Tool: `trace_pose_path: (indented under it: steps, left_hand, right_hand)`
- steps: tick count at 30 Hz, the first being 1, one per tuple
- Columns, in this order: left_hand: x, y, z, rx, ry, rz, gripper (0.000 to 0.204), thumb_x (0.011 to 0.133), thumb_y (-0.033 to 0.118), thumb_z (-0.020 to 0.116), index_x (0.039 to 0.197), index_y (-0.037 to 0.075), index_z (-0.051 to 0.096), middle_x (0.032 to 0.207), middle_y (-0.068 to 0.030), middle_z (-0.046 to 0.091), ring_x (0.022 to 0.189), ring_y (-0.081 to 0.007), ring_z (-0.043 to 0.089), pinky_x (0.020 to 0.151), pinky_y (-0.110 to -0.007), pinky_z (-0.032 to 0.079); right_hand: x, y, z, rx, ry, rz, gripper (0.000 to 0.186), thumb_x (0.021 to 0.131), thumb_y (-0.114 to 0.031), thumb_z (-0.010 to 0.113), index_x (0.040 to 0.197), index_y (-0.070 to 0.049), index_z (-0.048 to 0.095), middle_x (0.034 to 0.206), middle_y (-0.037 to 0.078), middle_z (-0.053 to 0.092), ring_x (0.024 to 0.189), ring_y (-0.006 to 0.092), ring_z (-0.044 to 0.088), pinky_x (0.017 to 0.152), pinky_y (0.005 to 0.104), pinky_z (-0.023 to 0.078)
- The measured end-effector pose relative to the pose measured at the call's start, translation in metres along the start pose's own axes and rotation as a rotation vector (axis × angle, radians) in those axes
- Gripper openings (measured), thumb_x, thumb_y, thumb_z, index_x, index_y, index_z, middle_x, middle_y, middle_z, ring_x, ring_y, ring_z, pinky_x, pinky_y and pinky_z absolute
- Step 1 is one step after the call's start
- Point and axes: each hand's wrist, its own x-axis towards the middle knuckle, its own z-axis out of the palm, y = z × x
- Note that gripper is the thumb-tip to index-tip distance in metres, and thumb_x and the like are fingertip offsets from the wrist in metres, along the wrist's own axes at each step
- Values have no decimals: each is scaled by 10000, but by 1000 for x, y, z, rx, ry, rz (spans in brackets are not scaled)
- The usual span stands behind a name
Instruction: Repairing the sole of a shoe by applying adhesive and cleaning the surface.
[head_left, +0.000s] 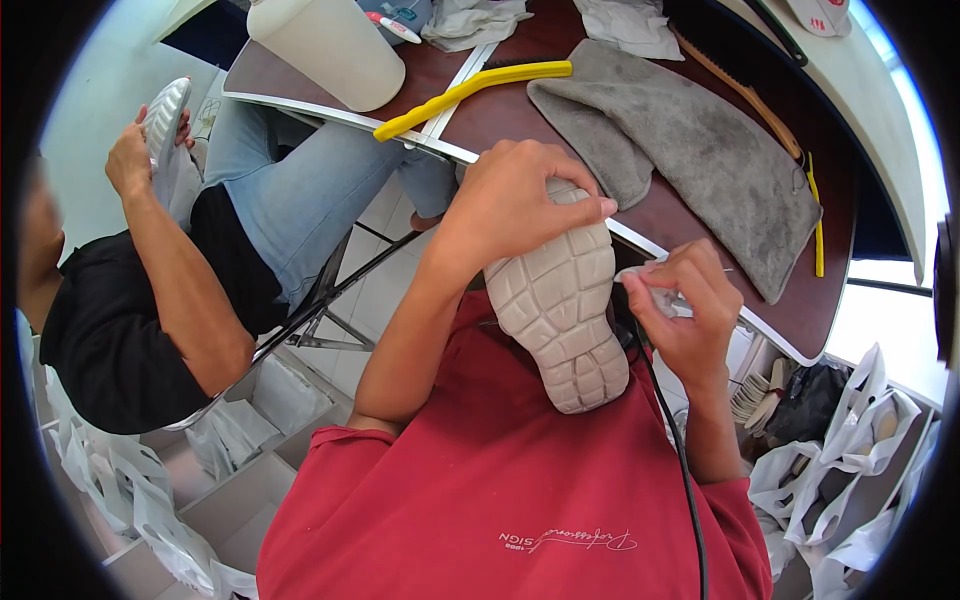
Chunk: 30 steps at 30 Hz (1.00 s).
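Note:
A beige shoe [555,310] is held sole-outward over my red shirt [430,500]; its sole is divided into padded-looking segments. My left hand [510,205] grips the upper end, fingers curled over it and thumb lying across the sole. My right hand [690,300] is closed just right of the shoe on a small pale object [660,297] that I cannot make out, with a thin tip showing by its fingers. A black cord [677,450] runs down beside the shoe and over my shirt.
A dark red table [725,280] holds grey cloths [690,170], yellow-handled brushes [450,100], a wooden brush [760,110] and a white jug [330,50]. At left, a seated person [155,310] holds a light shoe [167,130]. Bagged items [850,450] and compartments [240,510] lie below.

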Motion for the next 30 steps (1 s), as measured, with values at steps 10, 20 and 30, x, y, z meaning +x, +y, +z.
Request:
trace_pose_path:
  steps: [10, 20, 30]
  left_hand:
    - [1, 2, 8, 82, 33, -33, 340, 845, 364, 830, 885, 27, 806, 858, -127, 777, 795, -308, 736, 734, -389, 568]
    - [2, 8, 12, 166, 15, -52, 359, 836, 423, 799, 867, 66, 821, 838, -144, 763, 803, -363, 724, 747, -425, 566]
    - [-2, 11, 18, 280, 75, 12, 338, 840, 406, 794, 862, 70, 823, 860, -151, 762, 811, -377, 716, 743, -452, 570]
  right_hand:
    - [-9, 0, 15, -4, -69, -190, 243, 753, -27, 846, 757, -66, 606, 771, 48, 555, 740, 256, 544, 646, 392, 387]
    - [-6, -6, 25, 67, -87, -284, 257, 704, -40, 843, 729, -74, 590, 768, 36, 555, 721, 243, 544, 643, 376, 402]
    - [-2, -4, 19, 3, -173, -383, 273, 716, -49, 830, 724, -78, 558, 781, 42, 527, 748, 244, 544, 653, 384, 402]
